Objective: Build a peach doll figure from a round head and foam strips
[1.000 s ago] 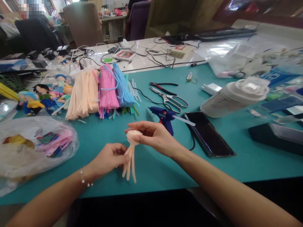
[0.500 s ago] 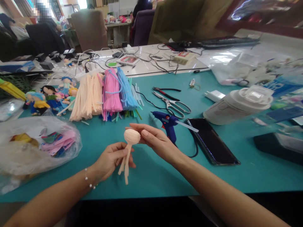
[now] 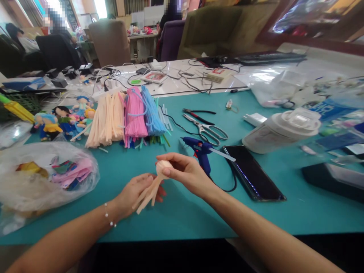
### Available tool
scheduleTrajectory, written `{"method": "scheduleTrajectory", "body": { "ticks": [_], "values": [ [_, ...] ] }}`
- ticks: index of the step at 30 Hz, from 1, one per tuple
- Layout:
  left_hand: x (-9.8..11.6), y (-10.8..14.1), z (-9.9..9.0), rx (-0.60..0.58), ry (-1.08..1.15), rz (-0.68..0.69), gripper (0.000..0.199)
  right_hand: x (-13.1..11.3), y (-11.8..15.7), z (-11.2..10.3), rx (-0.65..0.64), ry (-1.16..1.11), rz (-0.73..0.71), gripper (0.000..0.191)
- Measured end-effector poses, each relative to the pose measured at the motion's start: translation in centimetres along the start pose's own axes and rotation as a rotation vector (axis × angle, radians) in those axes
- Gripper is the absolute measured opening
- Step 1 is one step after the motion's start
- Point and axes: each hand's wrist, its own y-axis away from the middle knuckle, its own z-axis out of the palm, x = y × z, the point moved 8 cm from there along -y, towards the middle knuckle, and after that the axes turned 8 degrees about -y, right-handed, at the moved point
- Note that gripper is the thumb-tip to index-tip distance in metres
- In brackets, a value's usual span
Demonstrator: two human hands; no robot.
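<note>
A peach pipe-cleaner figure (image 3: pixel 151 189) with a round ball head and several loose strips hanging from it is held over the green mat. My right hand (image 3: pixel 182 170) is closed on the ball, thumb in front and fingers behind. Lower down, my left hand (image 3: pixel 138 191) is loosely closed about the strips, which fan out toward me; some of its fingers show behind them. A blue glue gun (image 3: pixel 200 149) lies just beyond my right hand. Bundles of peach (image 3: pixel 106 121), pink (image 3: pixel 135 113) and blue pipe cleaners (image 3: pixel 153 112) stand past my left hand.
Scissors (image 3: pixel 209 131) and red-handled pliers (image 3: pixel 199 113) lie behind the glue gun. A phone (image 3: pixel 253 176) and a lidded white cup (image 3: pixel 280 132) are at right. Small dolls (image 3: pixel 51 125) and a plastic bag of scraps (image 3: pixel 48 182) sit at left. People sit in the background.
My right hand has closed over the ball, which has tilted and moved slightly right. The strips now slant left and spread apart, and my left hand's grip on them looks looser.
</note>
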Motion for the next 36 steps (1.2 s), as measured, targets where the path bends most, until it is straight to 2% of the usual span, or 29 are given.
{"method": "scheduleTrajectory", "body": {
  "ticks": [2,5,8,11,17,21,25,29,32,36],
  "values": [
    [0.5,0.1,-0.4,0.071,-0.07,0.057,0.039,0.1,0.1,-0.1,0.034,0.05,-0.011,0.036],
    [0.8,0.0,-0.7,0.124,-0.131,0.074,0.036,-0.1,0.2,-0.2,0.062,0.165,-0.042,0.039],
    [0.8,-0.1,-1.1,0.166,-0.104,0.078,0.034,-0.5,0.3,-0.2,0.051,0.252,-0.079,0.04],
    [0.8,-0.2,-1.3,0.188,-0.058,0.073,0.035,-0.6,0.2,-0.2,0.016,0.219,-0.088,0.039],
    [0.6,-0.4,-1.0,0.135,0.029,0.07,0.035,0.2,-0.1,-0.1,-0.014,0.095,-0.072,0.042],
    [1.3,-1.0,-1.4,0.117,0.178,0.148,0.033,0.1,-0.6,-0.1,-0.004,0.181,-0.116,0.045],
    [1.1,-2.1,-1.8,0.076,0.307,0.067,0.028,-0.1,-1.5,0.6,-0.027,0.301,-0.183,0.045],
    [1.8,-2.8,-2.6,0.052,0.416,0.057,0.019,-0.4,-2.5,1.7,-0.056,0.321,-0.217,0.045],
    [2.4,-3.0,-2.9,0.043,0.447,0.074,0.013,-0.9,-2.6,2.1,-0.035,0.272,-0.218,0.043],
    [3.2,-2.8,-2.2,-0.032,0.43,0.121,0.011,-1.0,-1.9,2.1,0.02,0.21,-0.189,0.04]
  ]
}}
